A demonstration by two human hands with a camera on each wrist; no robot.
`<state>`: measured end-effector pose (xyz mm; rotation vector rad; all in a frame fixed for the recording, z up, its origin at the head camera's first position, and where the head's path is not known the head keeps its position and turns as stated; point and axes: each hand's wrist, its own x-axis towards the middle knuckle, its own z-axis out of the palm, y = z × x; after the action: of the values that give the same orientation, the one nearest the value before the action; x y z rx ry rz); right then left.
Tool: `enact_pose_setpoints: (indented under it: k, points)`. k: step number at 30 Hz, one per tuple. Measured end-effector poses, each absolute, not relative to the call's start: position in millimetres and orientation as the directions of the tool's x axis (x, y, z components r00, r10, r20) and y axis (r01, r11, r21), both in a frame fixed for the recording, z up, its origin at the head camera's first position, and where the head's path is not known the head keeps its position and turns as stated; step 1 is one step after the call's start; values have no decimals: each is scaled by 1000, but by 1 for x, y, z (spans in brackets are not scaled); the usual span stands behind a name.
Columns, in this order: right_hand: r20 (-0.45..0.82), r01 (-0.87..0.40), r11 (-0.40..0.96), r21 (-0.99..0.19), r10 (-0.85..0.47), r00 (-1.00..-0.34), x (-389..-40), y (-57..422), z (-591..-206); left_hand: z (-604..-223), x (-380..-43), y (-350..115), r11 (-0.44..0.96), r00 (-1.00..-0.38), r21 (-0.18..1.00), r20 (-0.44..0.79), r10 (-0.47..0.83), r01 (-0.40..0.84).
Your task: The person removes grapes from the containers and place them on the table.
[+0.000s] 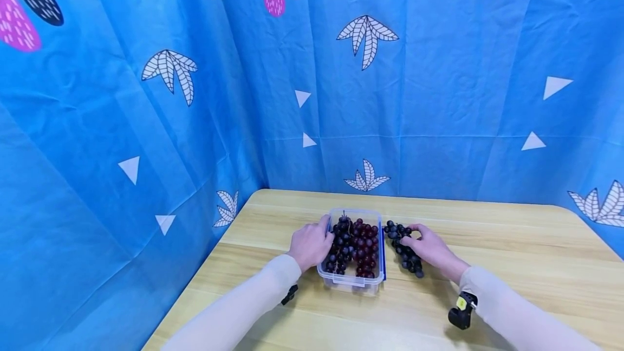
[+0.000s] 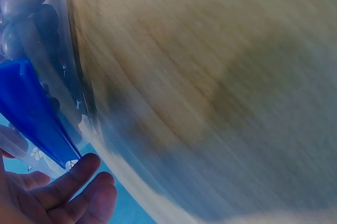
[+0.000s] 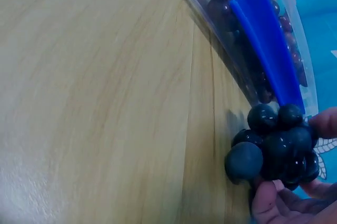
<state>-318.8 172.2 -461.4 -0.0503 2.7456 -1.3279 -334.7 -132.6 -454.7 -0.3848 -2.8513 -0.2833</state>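
Note:
A clear plastic container (image 1: 348,279) stands on the table with a bunch of black grapes (image 1: 341,244) on its left side and dark red grapes (image 1: 366,245) on its right. My left hand (image 1: 311,244) holds the container's left rim. In the left wrist view its fingertips (image 2: 87,166) are at the end of a blue side latch (image 2: 34,113). Right of the container, my right hand (image 1: 433,247) grips another bunch of black grapes (image 1: 407,256) between thumb and fingers. The right wrist view has this bunch (image 3: 276,147) close in front of the container's other blue latch (image 3: 268,45).
The light wooden table (image 1: 512,248) extends to both sides and toward me. A blue patterned curtain (image 1: 439,96) hangs behind it and along the left. A black wrist device (image 1: 462,310) hangs below the right sleeve.

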Motion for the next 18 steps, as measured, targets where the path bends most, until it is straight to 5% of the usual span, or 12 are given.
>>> enact_pose_setpoints:
  k: [18]
  points:
    - [-168,115,417,-902,-93,-981,-312,162,-460,-458,-337,-133,949,-941,169,258,219,267]
